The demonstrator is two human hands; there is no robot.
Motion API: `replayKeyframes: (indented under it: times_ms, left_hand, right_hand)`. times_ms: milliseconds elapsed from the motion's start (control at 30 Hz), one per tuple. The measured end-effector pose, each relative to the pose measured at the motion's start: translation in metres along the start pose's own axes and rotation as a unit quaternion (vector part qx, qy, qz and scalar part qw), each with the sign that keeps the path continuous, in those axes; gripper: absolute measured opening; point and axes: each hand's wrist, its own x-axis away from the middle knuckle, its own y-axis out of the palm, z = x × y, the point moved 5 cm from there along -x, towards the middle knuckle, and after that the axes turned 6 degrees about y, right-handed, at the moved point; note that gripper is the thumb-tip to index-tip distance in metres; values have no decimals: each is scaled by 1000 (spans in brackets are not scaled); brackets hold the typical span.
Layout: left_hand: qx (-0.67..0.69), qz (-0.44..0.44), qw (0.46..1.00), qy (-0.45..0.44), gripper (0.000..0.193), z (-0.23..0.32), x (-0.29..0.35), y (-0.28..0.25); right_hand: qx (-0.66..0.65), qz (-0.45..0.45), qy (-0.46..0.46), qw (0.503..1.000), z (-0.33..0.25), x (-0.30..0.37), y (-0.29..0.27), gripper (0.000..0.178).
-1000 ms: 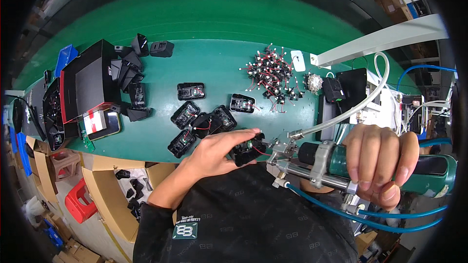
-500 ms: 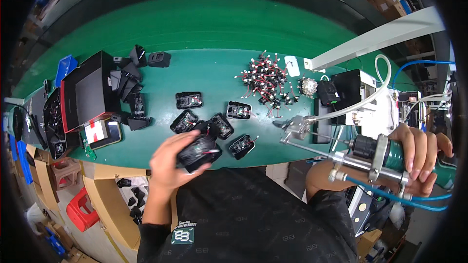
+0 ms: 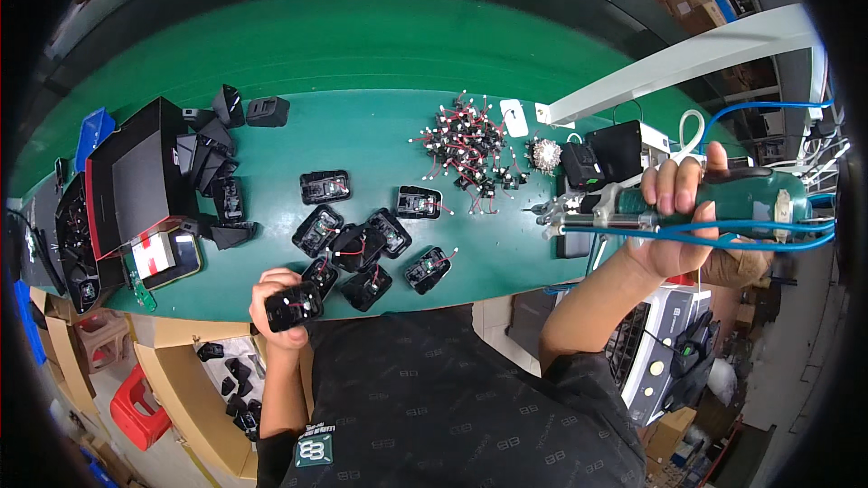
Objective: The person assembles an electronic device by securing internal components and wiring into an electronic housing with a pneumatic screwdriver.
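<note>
My left hand [image 3: 274, 300] is closed around a black plastic housing [image 3: 294, 307] at the bench's front edge. Beside it, several similar open housings lie loosely grouped, with small red-wired parts showing in some; one housing [image 3: 318, 229] is at the group's left and another [image 3: 428, 268] at its right. My right hand [image 3: 680, 203] grips a green-bodied power screwdriver [image 3: 746, 201], its metal feed head pointing left above the bench. Blue air hoses [image 3: 723, 233] trail from the tool to the right. The screwdriver's tip is well apart from the housings.
A pile of red-wired connectors [image 3: 463, 140] lies at the back, near a heap of small metal pieces [image 3: 545, 154]. An open black box [image 3: 136, 176] and black angular covers [image 3: 208, 149] stand on the left. A white post [image 3: 669, 63] slants over the right side. A cardboard box [image 3: 181, 389] sits below.
My left hand has moved left and nearer with a housing; more housings now show in the group. My right hand has raised the screwdriver and turned it more level.
</note>
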Motion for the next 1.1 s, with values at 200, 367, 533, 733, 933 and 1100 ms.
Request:
replayKeyframes:
  times_ms: [200,367,533,733,933,1100]
  left_hand:
    - [-34,19,999,3,81,3,-19,7]
    - [-77,-47,996,25,81,0,-34,18]
    - [-37,-77,995,-53,84,-13,-42,31]
    - [46,-123,987,-96,78,-9,-40,52]
    - [83,-96,985,-120,77,-15,-34,57]
    - [144,-89,976,-134,80,-11,-31,64]
  right_hand:
    - [240,190,-386,870,-44,65,-32,47]
    - [454,116,-136,873,66,126,47,46]
    - [547,-21,175,818,176,139,67,100]
    - [518,-120,207,821,210,145,110,96]
    - [484,-83,203,847,224,147,123,81]
    - [368,-39,202,907,227,147,126,68]
